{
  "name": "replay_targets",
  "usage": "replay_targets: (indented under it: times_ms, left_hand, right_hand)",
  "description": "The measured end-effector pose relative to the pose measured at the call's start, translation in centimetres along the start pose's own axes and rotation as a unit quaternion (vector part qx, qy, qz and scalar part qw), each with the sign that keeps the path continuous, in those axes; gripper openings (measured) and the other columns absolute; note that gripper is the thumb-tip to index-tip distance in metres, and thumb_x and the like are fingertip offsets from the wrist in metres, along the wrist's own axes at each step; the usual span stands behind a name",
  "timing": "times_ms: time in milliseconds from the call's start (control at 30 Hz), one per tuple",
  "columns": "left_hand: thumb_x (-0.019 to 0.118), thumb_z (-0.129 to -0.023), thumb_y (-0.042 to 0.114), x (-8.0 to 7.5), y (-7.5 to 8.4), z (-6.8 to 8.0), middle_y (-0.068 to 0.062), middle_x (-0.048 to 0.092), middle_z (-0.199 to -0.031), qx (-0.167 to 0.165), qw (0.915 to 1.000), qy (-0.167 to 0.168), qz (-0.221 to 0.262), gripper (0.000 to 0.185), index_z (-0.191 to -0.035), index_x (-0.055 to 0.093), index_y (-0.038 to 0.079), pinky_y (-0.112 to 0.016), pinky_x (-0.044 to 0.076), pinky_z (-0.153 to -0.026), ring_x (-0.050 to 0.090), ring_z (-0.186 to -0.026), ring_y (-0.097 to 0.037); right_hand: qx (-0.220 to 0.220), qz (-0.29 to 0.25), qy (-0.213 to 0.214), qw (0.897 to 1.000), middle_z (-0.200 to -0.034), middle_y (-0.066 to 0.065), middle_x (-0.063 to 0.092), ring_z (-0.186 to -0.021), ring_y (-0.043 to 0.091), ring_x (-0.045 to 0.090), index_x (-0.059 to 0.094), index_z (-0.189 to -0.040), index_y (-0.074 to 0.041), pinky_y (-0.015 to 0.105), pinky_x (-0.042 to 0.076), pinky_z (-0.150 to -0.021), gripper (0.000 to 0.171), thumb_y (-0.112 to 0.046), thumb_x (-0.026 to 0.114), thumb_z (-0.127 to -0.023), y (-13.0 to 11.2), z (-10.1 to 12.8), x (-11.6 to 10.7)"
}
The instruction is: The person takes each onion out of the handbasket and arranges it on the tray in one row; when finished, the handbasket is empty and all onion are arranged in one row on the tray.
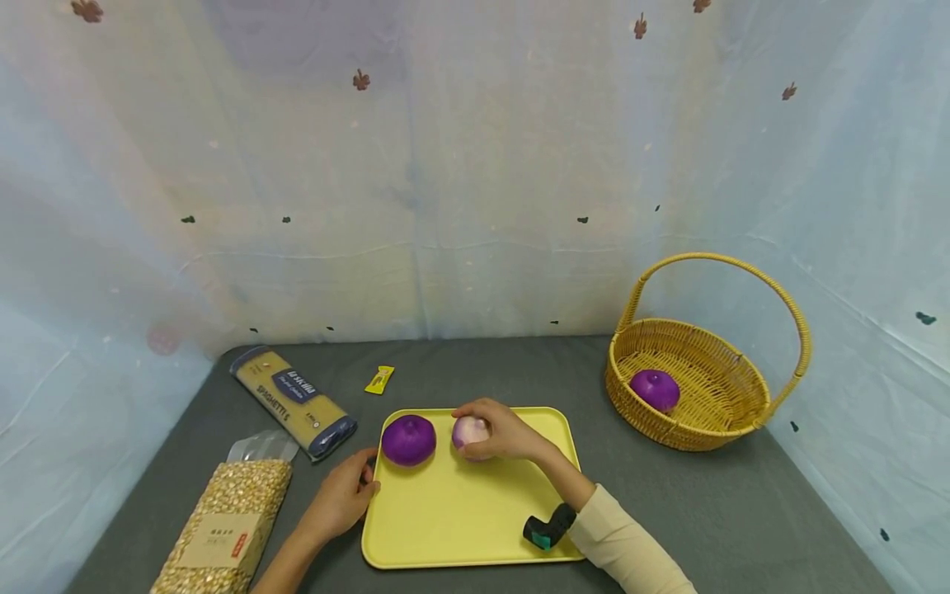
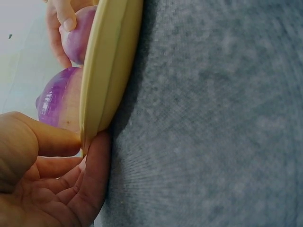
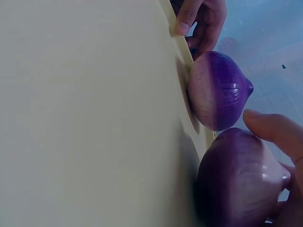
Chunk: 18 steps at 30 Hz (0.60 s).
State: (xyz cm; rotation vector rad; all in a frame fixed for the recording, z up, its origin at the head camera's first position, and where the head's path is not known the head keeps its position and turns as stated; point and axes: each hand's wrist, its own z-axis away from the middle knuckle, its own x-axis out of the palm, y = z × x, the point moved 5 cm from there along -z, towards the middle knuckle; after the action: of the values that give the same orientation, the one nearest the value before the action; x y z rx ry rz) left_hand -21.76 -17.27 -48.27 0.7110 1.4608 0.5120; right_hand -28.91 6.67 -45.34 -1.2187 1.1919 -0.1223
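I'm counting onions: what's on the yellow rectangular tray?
A round purple-topped onion; the right hand holds a pale-topped purple onion over the tray, contact unclear. Tray surface beneath them is hidden.

The tray [image 1: 438, 520] is looking like smooth plastic; on it, an onion [image 1: 408, 440] is gleaming. Right of it, a basket [image 1: 671, 433] is showing rough wicker; beneath, cloth [image 1: 727, 511] is looking matt.

Head view: soft even light, fairly bright, detail kinda mushy. Wrist views way dimmer, bluish. Left wrist: upper left washed out, dark shadow along tray [image 2: 106, 66]. Right wrist: glare specks on lower-right onion [image 3: 244, 179], blurry shadow beside it.
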Motion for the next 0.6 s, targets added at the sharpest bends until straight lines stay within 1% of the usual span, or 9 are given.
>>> replay_targets:
  times_ms: [267,400,600]
  left_hand:
    - [0.063,-0.081,-0.003,0.04,-0.03,0.01,0.000,0.046,-0.075,0.002,1.0000,0.001,0.005,0.043,-0.123,0.052,-0.007,-0.024,0.036,-0.048,0.042,-0.052,-0.008]
    - [0.063,-0.081,-0.003,0.06,-0.07,0.05,0.000,0.046,-0.075,0.004,1.0000,0.002,0.006,0.043,-0.123,0.052,-0.007,-0.024,0.036,-0.047,0.042,-0.052,-0.008]
    - [0.062,-0.081,-0.004,-0.06,-0.10,-0.04,-0.001,0.046,-0.075,0.007,0.9999,0.005,0.010,0.043,-0.123,0.052,-0.006,-0.024,0.037,-0.046,0.043,-0.051,-0.007]
  right_hand:
    - [-0.005,0.020,0.004,1.000,-0.123,0.013,0.051,-0.107,0.026,0.050,0.056,-0.125,-0.005,0.029,0.047,-0.078,0.055,-0.020,0.076,-0.076,-0.19,0.06,-0.01]
    - [0.002,0.017,0.007,1.000,-0.123,0.011,0.051,-0.107,0.024,0.050,0.056,-0.126,-0.006,0.029,0.046,-0.078,0.057,-0.021,0.076,-0.076,-0.10,0.10,-0.09]
    - [-0.001,0.018,0.012,1.000,-0.122,0.009,0.052,-0.105,0.022,0.049,0.056,-0.127,-0.006,0.028,0.046,-0.077,0.058,-0.022,0.076,-0.075,0.18,-0.04,-0.28]
